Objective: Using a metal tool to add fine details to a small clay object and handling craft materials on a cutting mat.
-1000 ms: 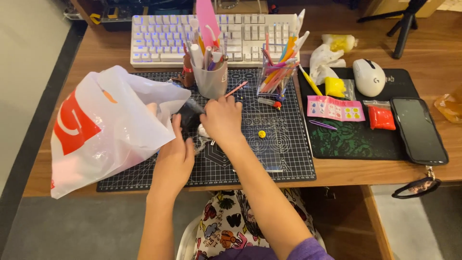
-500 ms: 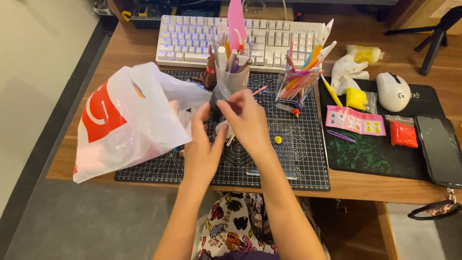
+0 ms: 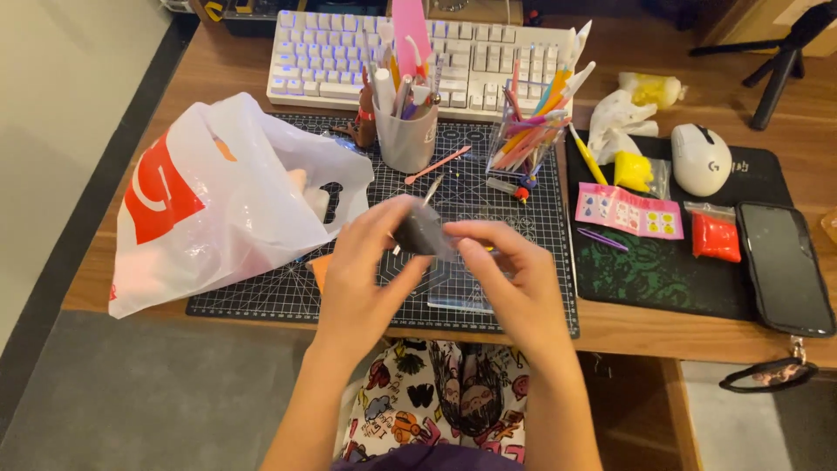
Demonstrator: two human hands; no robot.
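Both my hands are raised above the black cutting mat [image 3: 261,292] and hold one dark grey lump [image 3: 423,232] wrapped in clear film. My left hand [image 3: 370,270] grips its left side with thumb and fingers. My right hand [image 3: 510,279] pinches its right edge. A white plastic bag with a red mark [image 3: 205,201] lies on the mat to the left, its mouth facing my hands. A clear flat sheet [image 3: 458,292] lies on the mat under my hands, partly hidden.
A grey cup of tools [image 3: 407,131] and a clear holder of coloured sticks [image 3: 527,131] stand at the mat's back. Behind them lies a white keyboard [image 3: 331,48]. On the right are a pink card [image 3: 628,211], red packet [image 3: 715,235], yellow lump [image 3: 634,170], mouse [image 3: 700,159], phone [image 3: 783,266].
My hands have drawn back from the bag's mouth toward me and lifted the dark wrapped lump clear of the mat. The camera has shifted a little.
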